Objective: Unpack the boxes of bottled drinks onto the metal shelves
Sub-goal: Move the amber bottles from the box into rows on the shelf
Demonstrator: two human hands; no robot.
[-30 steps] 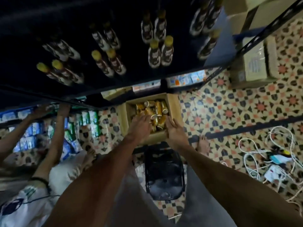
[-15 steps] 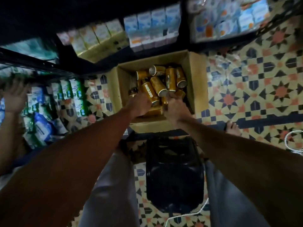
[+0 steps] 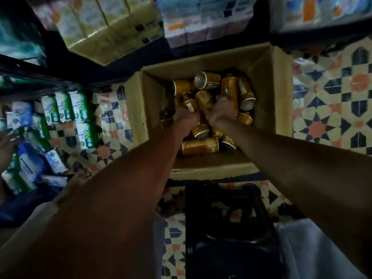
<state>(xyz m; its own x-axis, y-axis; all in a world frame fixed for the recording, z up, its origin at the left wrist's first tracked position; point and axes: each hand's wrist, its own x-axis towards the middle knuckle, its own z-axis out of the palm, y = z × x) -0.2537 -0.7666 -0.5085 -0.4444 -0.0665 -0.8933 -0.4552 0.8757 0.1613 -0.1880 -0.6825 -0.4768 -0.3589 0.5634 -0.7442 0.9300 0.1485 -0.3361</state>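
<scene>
An open cardboard box [image 3: 267, 101] stands on the patterned floor below me, holding several gold drink containers [image 3: 199, 147] lying jumbled on their sides. Both my arms reach down into it. My left hand [image 3: 184, 117] grips a gold container with a dark label near the box's middle. My right hand [image 3: 221, 111] curls round another gold container just to the right of it. The fingers of both hands are partly hidden among the containers. Dark metal shelves [image 3: 50, 77] run across the top and left.
Carton packs fill the shelf above the box [image 3: 96, 23], and green and white cartons [image 3: 64, 109] stand on the lower left shelf. Another person's hand [image 3: 6, 146] reaches in at far left. A black plastic stool [image 3: 227, 228] stands between my legs.
The camera has dropped closer to the box. Both hands have pushed deeper among the gold containers and closed round one each.
</scene>
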